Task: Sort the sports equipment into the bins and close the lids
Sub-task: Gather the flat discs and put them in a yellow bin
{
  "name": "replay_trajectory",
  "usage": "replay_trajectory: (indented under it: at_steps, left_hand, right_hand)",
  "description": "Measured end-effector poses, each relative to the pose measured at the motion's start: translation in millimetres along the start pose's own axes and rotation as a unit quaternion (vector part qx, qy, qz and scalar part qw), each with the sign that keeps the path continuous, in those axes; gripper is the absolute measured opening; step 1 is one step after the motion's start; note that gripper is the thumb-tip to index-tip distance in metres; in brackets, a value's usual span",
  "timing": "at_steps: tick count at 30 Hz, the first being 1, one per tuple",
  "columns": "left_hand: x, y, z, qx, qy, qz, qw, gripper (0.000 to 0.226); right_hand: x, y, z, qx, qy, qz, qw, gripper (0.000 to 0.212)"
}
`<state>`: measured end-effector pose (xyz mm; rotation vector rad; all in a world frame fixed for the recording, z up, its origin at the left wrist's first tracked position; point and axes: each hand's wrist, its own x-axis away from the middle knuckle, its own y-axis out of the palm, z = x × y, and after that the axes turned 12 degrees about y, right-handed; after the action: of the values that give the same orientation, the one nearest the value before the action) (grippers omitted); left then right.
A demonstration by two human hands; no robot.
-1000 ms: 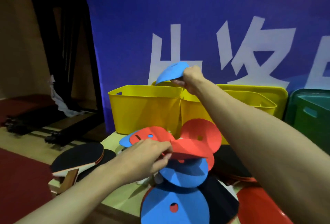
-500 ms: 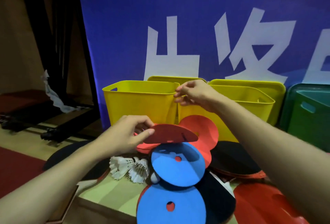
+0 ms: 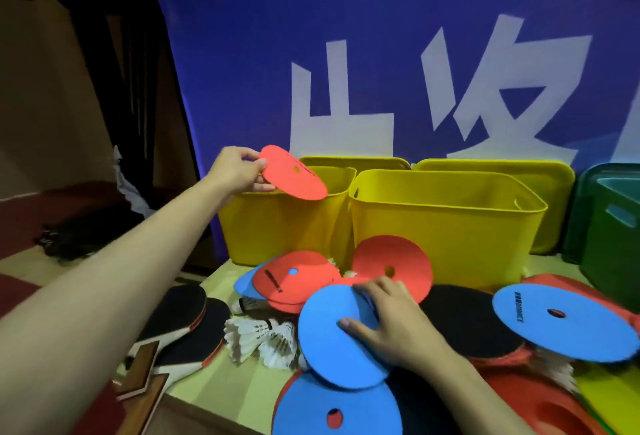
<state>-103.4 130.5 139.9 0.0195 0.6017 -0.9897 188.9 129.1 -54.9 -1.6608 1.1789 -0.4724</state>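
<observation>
L hand point(image 3: 235, 171) pinches flat red foam disc point(image 3: 292, 173) over left yellow plastic bin point(image 3: 277, 226); R hand point(image 3: 388, 322) grips blue foam disc point(image 3: 332, 337) in front of bin.

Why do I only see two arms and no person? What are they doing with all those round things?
The camera sits on the person's head and looks down, so you see only their arms. The left hand holds a flat red disc over the rim of the left yellow bin. The right hand is laid on a blue disc in the pile, gripping its edge. On the table lie more red and blue discs, some white shuttlecocks and black table-tennis paddles. A second yellow bin stands beside the first, and a green bin is at the far right. All three bins are open.
</observation>
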Motion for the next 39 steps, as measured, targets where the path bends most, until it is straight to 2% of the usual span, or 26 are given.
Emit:
replay_trajectory:
  at_steps: [4,7,8,11,13,15,19,21,23,25,27,29,32,35,36,37,39]
  left_hand:
    - [-26,10,-28,0.014,-0.092,0.048,0.994,0.008]
    - [-46,6,-42,0.065,-0.162,0.096,0.980,0.020]
    - [-50,6,-44,0.056,-0.179,0.090,0.978,0.023]
    - [-46,14,-44,-0.065,-0.192,0.009,0.979,0.011]
    - [-44,17,-47,-0.141,-0.182,-0.032,0.973,0.024]
    - [-43,13,-48,-0.157,-0.184,-0.054,0.969,0.029]
    - [-34,0,-50,-0.158,-0.127,-0.078,0.976,0.020]
    - [-26,-8,-53,-0.202,-0.047,-0.106,0.972,0.018]
    - [-19,-18,-55,-0.283,0.051,-0.165,0.943,0.018]
    - [-11,-27,-57,-0.349,0.122,-0.229,0.901,0.024]
    - [-4,-34,-63,-0.377,0.161,-0.251,0.877,0.030]
    - [5,-41,-69,-0.362,0.159,-0.251,0.884,0.030]
    - [22,-42,-74,-0.289,0.105,-0.271,0.912,0.016]
    - [36,-40,-76,-0.292,0.081,-0.303,0.903,0.014]
    - [41,-39,-75,-0.300,0.083,-0.314,0.897,0.012]
    - [45,-37,-76,-0.315,0.094,-0.329,0.885,0.010]
    - [55,-31,-75,-0.356,0.130,-0.379,0.844,0.028]
  right_hand:
    - [-8,-2,3,-0.071,0.064,-0.008,0.995,0.086]
    - [-9,-9,7,-0.119,0.098,-0.014,0.988,0.067]
    - [-9,-10,8,-0.134,0.102,-0.005,0.986,0.056]
    - [-7,-14,12,-0.187,0.124,0.018,0.974,0.030]
    - [-7,-16,12,-0.207,0.134,0.021,0.969,0.022]
    - [-6,-18,12,-0.220,0.137,0.021,0.966,0.019]
    - [-3,-22,9,-0.232,0.137,0.022,0.963,0.014]
    - [-2,-26,7,-0.255,0.137,0.004,0.957,0.011]
    - [-3,-31,1,-0.312,0.140,-0.008,0.940,0.006]
    - [-9,-43,-15,-0.397,0.160,0.007,0.904,0.006]
    - [-24,-64,-37,-0.518,0.174,-0.006,0.837,0.010]
    - [-47,-90,-62,-0.585,0.167,-0.037,0.793,0.018]
    - [-89,-124,-94,-0.619,0.147,-0.038,0.771,0.019]
    - [-131,-140,-121,-0.655,0.156,-0.051,0.738,0.020]
    - [-143,-140,-127,-0.654,0.168,-0.063,0.735,0.021]
    - [-151,-139,-132,-0.635,0.181,-0.080,0.747,0.019]
    - [-159,-132,-137,-0.541,0.209,-0.096,0.809,0.009]
